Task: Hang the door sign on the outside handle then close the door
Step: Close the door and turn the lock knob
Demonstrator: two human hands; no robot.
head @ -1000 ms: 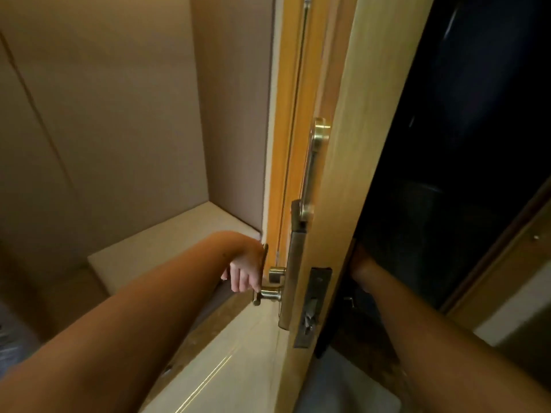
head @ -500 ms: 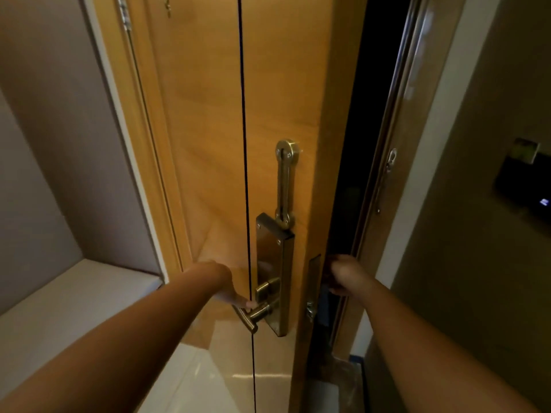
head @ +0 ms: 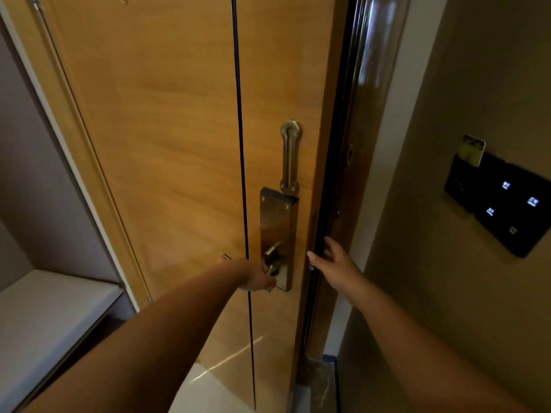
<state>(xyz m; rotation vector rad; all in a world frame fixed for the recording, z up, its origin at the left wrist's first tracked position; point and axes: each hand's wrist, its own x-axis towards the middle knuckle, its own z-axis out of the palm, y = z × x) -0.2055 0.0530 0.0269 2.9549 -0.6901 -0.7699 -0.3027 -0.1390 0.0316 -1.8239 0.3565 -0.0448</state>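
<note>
Honey-brown wooden door (head: 167,144), brass-toned lock plate (head: 275,222), seemingly black wall panel (head: 507,204).

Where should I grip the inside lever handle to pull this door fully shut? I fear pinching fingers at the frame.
Grip the lever handle on its bar, coming from the hinge side, as the left hand does. The bar points away from the door edge. The right hand is open near that gap.

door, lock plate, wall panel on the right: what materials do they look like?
Door: wood or wood veneer, satin; visible grain.
Lock plate: brushed metal, brass-toned; dull reflections, screws.
Wall panel: glossy black, glass or plastic; lit icons. Cannot tell which.
</note>
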